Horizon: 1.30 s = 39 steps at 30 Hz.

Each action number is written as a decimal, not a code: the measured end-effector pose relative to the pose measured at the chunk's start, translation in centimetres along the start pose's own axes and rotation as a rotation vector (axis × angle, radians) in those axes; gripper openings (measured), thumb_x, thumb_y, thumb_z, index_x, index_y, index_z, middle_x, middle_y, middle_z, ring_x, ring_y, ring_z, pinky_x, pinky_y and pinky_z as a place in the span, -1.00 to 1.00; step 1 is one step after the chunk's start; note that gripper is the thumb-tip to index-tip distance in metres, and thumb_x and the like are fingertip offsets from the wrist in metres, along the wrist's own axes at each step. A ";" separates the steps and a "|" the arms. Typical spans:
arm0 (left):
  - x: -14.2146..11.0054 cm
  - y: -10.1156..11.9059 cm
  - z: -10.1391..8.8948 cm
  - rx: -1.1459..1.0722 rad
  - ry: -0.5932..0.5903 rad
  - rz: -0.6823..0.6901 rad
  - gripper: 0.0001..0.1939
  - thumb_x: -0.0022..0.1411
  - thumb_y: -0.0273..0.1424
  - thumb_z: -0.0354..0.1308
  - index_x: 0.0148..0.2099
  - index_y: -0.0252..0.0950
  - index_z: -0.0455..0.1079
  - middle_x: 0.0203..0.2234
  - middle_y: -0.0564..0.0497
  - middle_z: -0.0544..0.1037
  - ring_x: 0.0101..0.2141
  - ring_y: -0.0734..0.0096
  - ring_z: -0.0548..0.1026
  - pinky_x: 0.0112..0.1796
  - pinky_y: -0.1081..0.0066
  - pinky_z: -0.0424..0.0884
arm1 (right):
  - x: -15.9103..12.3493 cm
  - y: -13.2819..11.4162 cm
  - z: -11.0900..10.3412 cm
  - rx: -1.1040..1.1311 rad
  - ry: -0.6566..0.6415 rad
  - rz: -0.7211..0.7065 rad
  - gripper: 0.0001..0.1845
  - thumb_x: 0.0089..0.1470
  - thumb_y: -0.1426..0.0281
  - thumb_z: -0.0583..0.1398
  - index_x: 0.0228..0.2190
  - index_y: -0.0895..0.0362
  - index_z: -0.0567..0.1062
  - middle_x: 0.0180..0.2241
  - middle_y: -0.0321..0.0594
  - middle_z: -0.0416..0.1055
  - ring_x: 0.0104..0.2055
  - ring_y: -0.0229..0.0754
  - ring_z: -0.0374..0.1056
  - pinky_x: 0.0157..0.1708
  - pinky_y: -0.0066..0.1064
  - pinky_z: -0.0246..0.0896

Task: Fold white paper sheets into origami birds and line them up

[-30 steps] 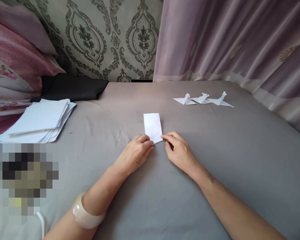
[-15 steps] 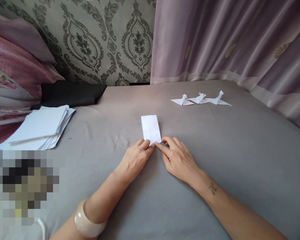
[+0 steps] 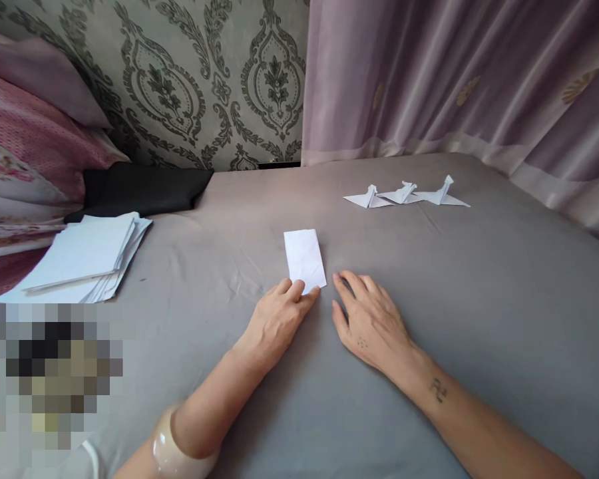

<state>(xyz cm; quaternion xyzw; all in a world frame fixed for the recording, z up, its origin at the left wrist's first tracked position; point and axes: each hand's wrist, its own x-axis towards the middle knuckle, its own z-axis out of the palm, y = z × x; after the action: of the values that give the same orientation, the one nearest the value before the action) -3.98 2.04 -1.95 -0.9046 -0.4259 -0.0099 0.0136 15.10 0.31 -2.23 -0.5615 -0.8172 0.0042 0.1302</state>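
A small folded sheet of white paper (image 3: 305, 254) lies flat on the grey cloth, its near edge towards me. My left hand (image 3: 278, 316) has curled fingers at the paper's near left corner, and the thumb runs along the near edge, gripping it there. To the right of the paper, a short gap away, my right hand (image 3: 372, 316) rests on the cloth with its fingers apart and nothing in them. A pale bangle (image 3: 180, 452) circles my left forearm.
Three folded paper birds (image 3: 406, 193) stand in a row at the back right. At the left lies a stack of white paper (image 3: 80, 256), with a black folded item (image 3: 144, 186) behind it. A blurred patch (image 3: 54, 379) hides the lower left. Curtains (image 3: 429, 80) hang at the right.
My right hand has come away from the paper's near edge and moved a little to the right, its fingers spreading. My left hand stays at the paper.
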 end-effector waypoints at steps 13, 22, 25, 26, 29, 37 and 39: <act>0.2 0.6 -0.2 -0.040 0.018 -0.085 -0.64 0.34 -0.52 -0.11 0.12 -0.24 0.31 -0.35 -0.06 0.36 -0.34 0.30 0.32 -0.37 0.37 0.37 | 0.0 -0.6 0.1 -0.002 0.005 -0.030 -0.51 0.18 0.47 0.01 0.13 -0.02 0.32 0.00 -0.07 0.33 -0.06 -0.03 0.22 -0.12 -0.20 0.16; -0.5 1.5 -0.6 -0.057 -0.038 -0.155 -0.77 0.22 -0.63 -0.07 -0.24 -0.34 0.40 -0.36 -0.09 0.44 -0.34 0.25 0.40 -0.44 0.36 0.42 | 0.2 -1.5 -0.8 -0.144 -0.051 -0.114 -0.48 0.19 0.41 0.05 0.17 -0.15 0.27 -0.10 -0.01 0.34 -0.17 -0.01 0.23 -0.28 -0.22 0.13; -0.7 1.6 -0.9 -0.086 -0.040 -0.200 -0.75 0.23 -0.63 -0.09 -0.28 -0.34 0.40 -0.31 -0.11 0.47 -0.29 0.23 0.43 -0.41 0.35 0.45 | 0.2 -1.6 -1.0 -0.162 -0.064 -0.067 -0.55 0.23 0.31 0.03 0.14 -0.10 0.32 -0.12 0.01 0.35 -0.17 0.01 0.24 -0.31 -0.22 0.14; -0.8 1.5 -1.0 -0.097 -0.040 -0.215 -0.75 0.24 -0.62 -0.10 -0.29 -0.34 0.40 -0.29 -0.12 0.48 -0.28 0.22 0.44 -0.41 0.35 0.45 | 0.1 -1.6 -1.1 -0.166 -0.066 -0.051 -0.56 0.23 0.29 0.03 0.13 -0.07 0.33 -0.12 0.02 0.35 -0.16 0.01 0.25 -0.30 -0.21 0.15; -1.2 1.0 -1.3 -0.161 -0.010 -0.260 -0.72 0.26 -0.59 -0.11 -0.32 -0.33 0.42 -0.27 -0.12 0.51 -0.25 0.21 0.47 -0.42 0.37 0.44 | -0.1 -1.3 -1.1 -0.174 -0.065 -0.030 -0.56 0.24 0.27 0.01 0.12 0.03 0.35 -0.08 0.03 0.35 -0.13 0.01 0.26 -0.27 -0.20 0.19; -1.2 -2.2 0.7 -0.630 0.342 -0.513 -0.67 0.13 -0.67 -0.11 -0.29 -0.32 0.47 -0.33 -0.04 0.53 -0.31 0.38 0.50 -0.21 0.41 0.43 | 0.0 -0.6 -0.5 -0.102 -0.026 -0.017 -0.61 0.22 0.33 0.02 0.04 0.11 0.40 -0.04 -0.02 0.36 -0.07 0.01 0.29 -0.18 -0.18 0.25; -1.0 -2.3 1.4 -0.618 0.386 -0.431 -0.59 0.12 -0.70 -0.13 -0.15 -0.33 0.47 -0.22 -0.09 0.50 -0.21 0.35 0.47 -0.14 0.37 0.42 | 0.1 -0.4 -0.2 -0.029 -0.003 0.014 -0.63 0.19 0.35 0.05 0.01 0.12 0.40 -0.05 -0.05 0.37 -0.06 0.01 0.29 -0.15 -0.17 0.27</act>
<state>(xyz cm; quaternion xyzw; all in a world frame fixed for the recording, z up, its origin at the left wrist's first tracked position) -6.42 2.76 -3.30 -0.7381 -0.5719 -0.3087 -0.1811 14.74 0.18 -1.94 -0.5691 -0.8133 -0.0059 0.1208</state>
